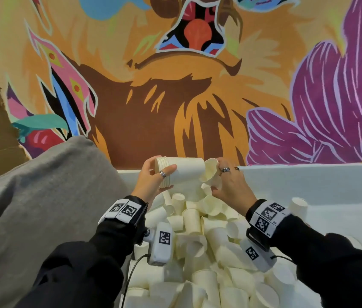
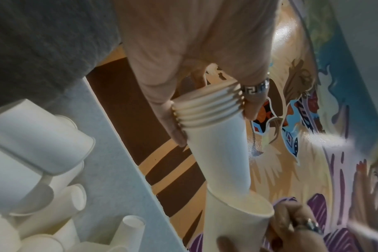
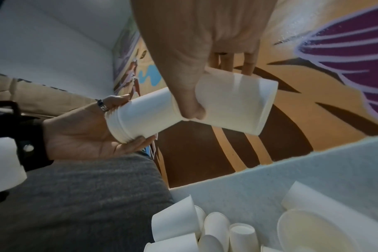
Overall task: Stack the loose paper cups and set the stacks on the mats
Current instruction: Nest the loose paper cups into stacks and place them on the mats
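My left hand [image 1: 153,176] grips a stack of several nested cream paper cups [image 1: 182,171] by its rim end, held sideways above the box. My right hand [image 1: 224,183] holds a single loose cup [image 1: 211,171], its mouth fitted over the base end of the stack. The left wrist view shows the stack [image 2: 218,139] running down into the single cup [image 2: 237,220]. From the right wrist, the thumb lies across the single cup [image 3: 233,104] where it meets the stack [image 3: 140,116]. A heap of loose cups [image 1: 197,241] lies below both hands. No mat shows.
The heap fills a white foam box, whose far wall [image 1: 308,181] runs behind my hands. A grey cushion [image 1: 31,207] lies at the left. A painted mural [image 1: 175,85] covers the wall beyond. One upright cup [image 1: 299,206] stands at the box's right.
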Tool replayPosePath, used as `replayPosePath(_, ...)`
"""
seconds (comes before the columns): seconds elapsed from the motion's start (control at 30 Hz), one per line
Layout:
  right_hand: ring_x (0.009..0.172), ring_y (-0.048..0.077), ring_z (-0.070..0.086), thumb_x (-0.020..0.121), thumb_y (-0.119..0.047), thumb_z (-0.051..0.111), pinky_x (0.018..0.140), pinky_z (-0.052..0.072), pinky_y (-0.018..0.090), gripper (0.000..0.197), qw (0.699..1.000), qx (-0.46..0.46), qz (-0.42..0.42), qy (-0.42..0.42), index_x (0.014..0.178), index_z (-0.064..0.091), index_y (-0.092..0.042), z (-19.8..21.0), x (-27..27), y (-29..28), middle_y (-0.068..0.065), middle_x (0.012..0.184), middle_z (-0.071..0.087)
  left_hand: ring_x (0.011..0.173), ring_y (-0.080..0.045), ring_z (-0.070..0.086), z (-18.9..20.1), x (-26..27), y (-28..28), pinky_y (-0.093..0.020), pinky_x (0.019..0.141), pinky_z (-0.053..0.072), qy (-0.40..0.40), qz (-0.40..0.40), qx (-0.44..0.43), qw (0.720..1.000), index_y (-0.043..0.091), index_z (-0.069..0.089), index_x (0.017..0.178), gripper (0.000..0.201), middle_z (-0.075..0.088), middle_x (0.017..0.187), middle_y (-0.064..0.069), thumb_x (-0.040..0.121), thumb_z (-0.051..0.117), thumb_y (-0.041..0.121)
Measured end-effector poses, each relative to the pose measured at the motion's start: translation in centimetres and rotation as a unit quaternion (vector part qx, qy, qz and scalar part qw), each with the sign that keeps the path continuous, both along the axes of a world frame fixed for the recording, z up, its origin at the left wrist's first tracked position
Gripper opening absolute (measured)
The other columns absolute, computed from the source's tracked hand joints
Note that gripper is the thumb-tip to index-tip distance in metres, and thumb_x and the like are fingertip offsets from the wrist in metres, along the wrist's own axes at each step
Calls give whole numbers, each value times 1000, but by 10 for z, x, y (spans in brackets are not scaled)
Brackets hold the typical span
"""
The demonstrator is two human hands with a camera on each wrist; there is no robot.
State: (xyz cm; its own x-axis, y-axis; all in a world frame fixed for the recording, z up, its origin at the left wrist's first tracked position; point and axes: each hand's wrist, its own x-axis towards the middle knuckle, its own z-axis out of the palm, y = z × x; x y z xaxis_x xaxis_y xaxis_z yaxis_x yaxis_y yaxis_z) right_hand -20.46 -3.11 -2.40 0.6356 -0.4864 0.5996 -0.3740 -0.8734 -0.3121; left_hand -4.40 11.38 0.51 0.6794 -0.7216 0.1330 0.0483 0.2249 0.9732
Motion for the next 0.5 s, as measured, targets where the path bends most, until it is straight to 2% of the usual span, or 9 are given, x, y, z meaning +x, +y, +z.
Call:
replayPosePath(0.07,109,33,51,67,-11,76,89,37,41,59,996,-84,15,30,120,50,-7,7,-6,0,10,124,53,97,-18,55,2,-12,-5,-36,74,56,-1,-16,18,1000,25,48,119,43,50,120,-8,83,69,15)
replayPosePath(0.13,98,35,58,57,-12,82,80,41,43,60,987,-154,28,44,110,54,-6,17,-15,2,12,112,60,99,-21,56,5,-25,-11,-40,79,56,-3,-32,26,999,23,48,122,44,51,120,-10,83,69,15)
replayPosePath(0.2,90,35,62,49,-13,85,76,45,42,64,978,-201,47,39,102,49,-10,26,-25,2,12,103,63,99,-23,58,8,-40,-20,-43,82,56,-7,-56,28,998,21,48,124,46,53,122,-11,83,69,16)
replayPosePath(0.27,90,35,62,49,-14,85,77,46,44,67,970,-227,73,35,98,39,-14,33,-38,2,12,104,64,100,-24,59,10,-58,-30,-45,83,56,-8,-87,29,996,22,49,124,45,54,121,-11,83,68,17)
replayPosePath(0.37,92,34,62,55,-17,82,81,44,43,63,967,-227,114,28,102,40,-14,42,-61,-8,10,101,62,97,-23,61,11,-84,-45,-46,82,57,-1,-115,21,993,21,49,123,44,57,115,-8,83,68,17)
replayPosePath(0.43,90,30,62,61,-28,79,79,39,40,63,971,-194,136,16,110,41,-15,48,-82,-22,8,98,62,96,-24,62,11,-100,-59,-45,80,57,-2,-111,18,994,19,49,124,46,57,116,-9,83,68,16)
replayPosePath(0.5,90,26,59,69,-43,75,80,38,37,62,985,-126,118,3,114,46,-12,54,-101,-38,6,98,58,97,-25,61,11,-112,-70,-44,78,58,5,-104,18,994,18,49,126,47,56,118,-10,83,68,16)
